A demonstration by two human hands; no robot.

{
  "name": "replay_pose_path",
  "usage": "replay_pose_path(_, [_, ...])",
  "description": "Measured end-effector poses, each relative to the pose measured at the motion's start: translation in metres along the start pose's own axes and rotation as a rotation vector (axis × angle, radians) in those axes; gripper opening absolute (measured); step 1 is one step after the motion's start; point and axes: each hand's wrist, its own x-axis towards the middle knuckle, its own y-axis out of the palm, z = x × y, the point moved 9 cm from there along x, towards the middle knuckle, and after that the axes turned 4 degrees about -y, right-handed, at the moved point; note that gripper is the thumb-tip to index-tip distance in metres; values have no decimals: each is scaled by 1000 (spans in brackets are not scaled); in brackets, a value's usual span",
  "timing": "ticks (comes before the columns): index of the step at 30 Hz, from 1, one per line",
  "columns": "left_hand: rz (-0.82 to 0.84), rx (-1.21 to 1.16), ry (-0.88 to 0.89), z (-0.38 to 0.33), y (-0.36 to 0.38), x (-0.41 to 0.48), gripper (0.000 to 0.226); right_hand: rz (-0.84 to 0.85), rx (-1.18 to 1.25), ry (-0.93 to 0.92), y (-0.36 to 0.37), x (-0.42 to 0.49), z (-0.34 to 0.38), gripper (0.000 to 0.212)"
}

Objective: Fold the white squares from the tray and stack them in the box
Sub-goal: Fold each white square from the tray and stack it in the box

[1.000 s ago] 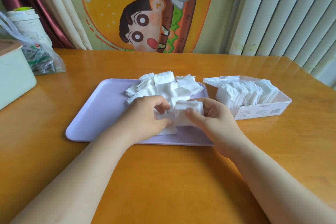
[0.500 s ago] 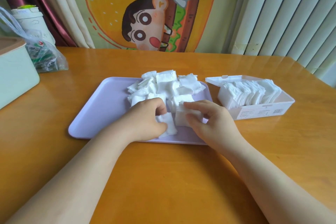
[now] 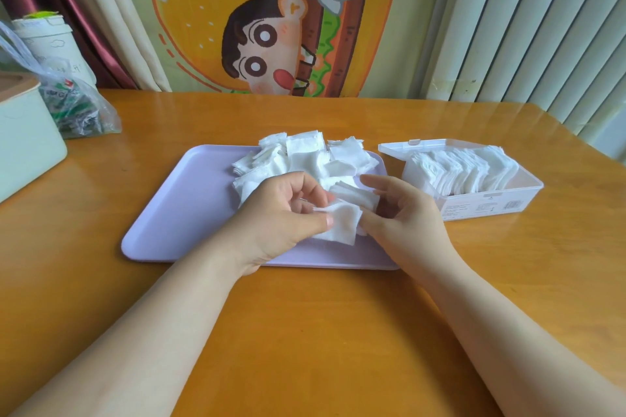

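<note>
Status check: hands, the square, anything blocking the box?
Left hand pinches one white square over the tray. Right hand at its other edge, grip unclear. Box open, part filled, nothing between.
</note>
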Motion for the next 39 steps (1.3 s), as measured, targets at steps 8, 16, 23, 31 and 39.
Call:
replay_pose_path(8, [39,-45,25,5,4,3,58,4,36,35,1,0,-3,41])
replay_pose_path(16, [-77,-30,65,0,0,1,17,70,51,47,5,0,-7,41])
replay_pose_path(23, [-151,53,79,5,-1,5,15,132,86,25,7,0,-5,35])
replay_pose_path(31, [-203,98,115,8,-1,7,17,240,195,33,15,-4,0,45])
replay_pose_path(39, [-27,246,58,18,11,12,45,167,-91,-80,11,-6,12,43])
